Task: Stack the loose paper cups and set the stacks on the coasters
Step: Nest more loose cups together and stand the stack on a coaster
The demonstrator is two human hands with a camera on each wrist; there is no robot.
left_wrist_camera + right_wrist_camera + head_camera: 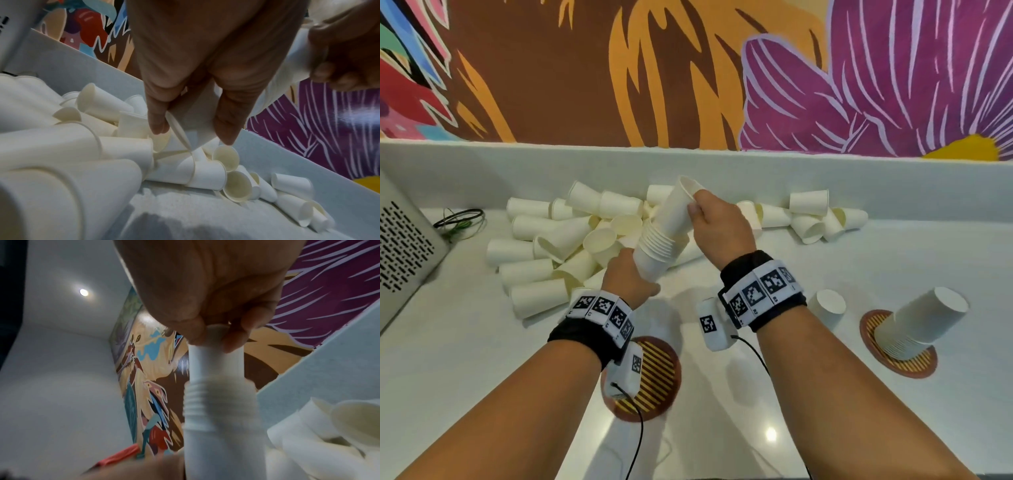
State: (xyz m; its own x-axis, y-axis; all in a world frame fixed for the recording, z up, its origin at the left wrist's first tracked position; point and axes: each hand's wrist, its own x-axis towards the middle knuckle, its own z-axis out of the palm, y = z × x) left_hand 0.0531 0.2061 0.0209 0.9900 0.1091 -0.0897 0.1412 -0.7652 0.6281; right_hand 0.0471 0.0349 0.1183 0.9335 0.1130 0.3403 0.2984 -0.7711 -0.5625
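A tilted stack of white paper cups is held over the counter. My left hand grips its lower end; in the left wrist view its fingers curl round the bottom cup. My right hand pinches the top cup, which sits partly inside the stack; its fingertips clasp that cup. Loose cups lie heaped behind. A striped coaster lies bare under my left wrist. A second coaster at right bears an upside-down stack.
One upside-down cup stands left of the right coaster. More loose cups lie at the back right. A grey perforated appliance and a coil of wire sit at the left. A raised ledge backs the counter.
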